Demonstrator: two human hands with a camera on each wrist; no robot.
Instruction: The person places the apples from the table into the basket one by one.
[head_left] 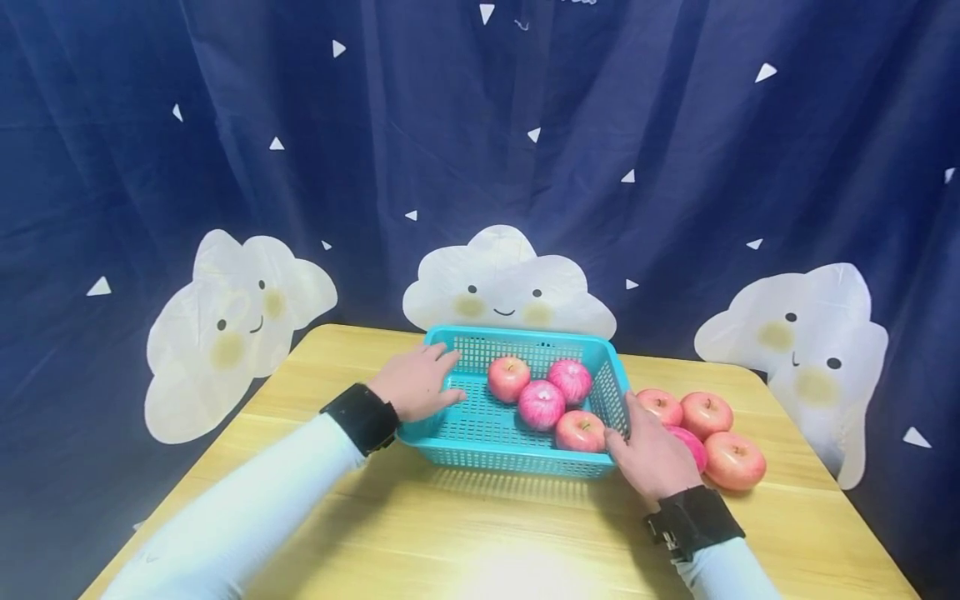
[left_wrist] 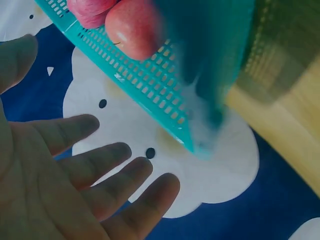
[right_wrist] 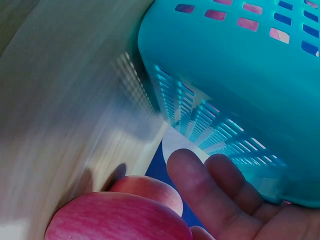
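Note:
A turquoise plastic basket (head_left: 517,461) with lattice walls sits on the wooden table. Inside it lie several apples, some light red (head_left: 508,379), some deep pink and streaked (head_left: 542,405). My left hand (head_left: 416,383) hovers over the basket's left end, its fingers spread and holding nothing; the left wrist view shows the bare palm (left_wrist: 45,175). At the right end, my right hand (head_left: 656,454) holds the rim, thumb on the inner side and fingers (right_wrist: 195,185) along the outer wall. Its thumb is hidden in the right wrist view.
Several more apples (head_left: 735,461) cluster on the table just right of my right hand, partly covered by it. The wooden table (head_left: 420,533) ends at the back against a dark blue curtain (head_left: 480,150) with white smiling clouds.

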